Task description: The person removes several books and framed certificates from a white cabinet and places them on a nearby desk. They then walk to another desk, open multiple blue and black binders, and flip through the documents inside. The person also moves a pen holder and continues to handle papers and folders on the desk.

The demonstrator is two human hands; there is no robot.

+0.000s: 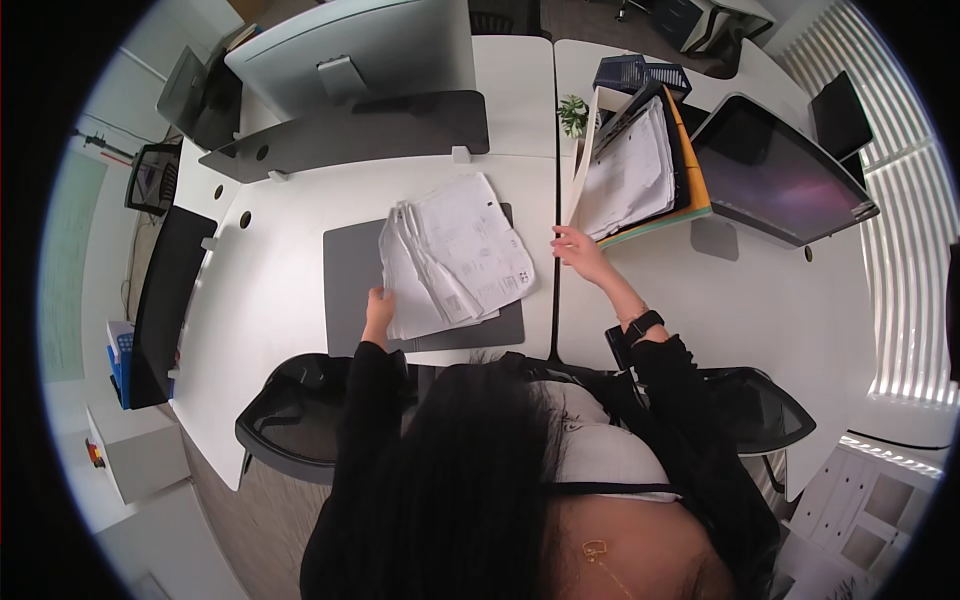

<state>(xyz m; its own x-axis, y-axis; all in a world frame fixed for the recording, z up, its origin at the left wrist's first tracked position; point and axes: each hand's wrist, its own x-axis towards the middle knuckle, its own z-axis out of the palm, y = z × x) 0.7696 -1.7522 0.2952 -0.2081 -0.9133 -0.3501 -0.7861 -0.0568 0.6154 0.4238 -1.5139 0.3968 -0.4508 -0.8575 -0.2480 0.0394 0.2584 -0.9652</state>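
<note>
My left hand (379, 313) pinches the left edge of a loose stack of printed papers (472, 240). The sheets lie fanned and slightly crumpled over a dark grey desk mat (351, 292). Over the seam between two white desks, my right hand (581, 253) has its fingers apart and nothing in them. It is just below the near corner of a file box (589, 161), and whether it touches the box is not plain. More papers (634, 169) lean there against a black folder (679, 172) and an orange folder (691, 165).
To the right stands a monitor (780, 172). Behind the file box are a small green plant (573, 115) and a dark blue desk organizer (621, 73). A dark divider panel (360, 135) and a large monitor's back (375, 52) border the far side. Mesh chairs (300, 412) flank me.
</note>
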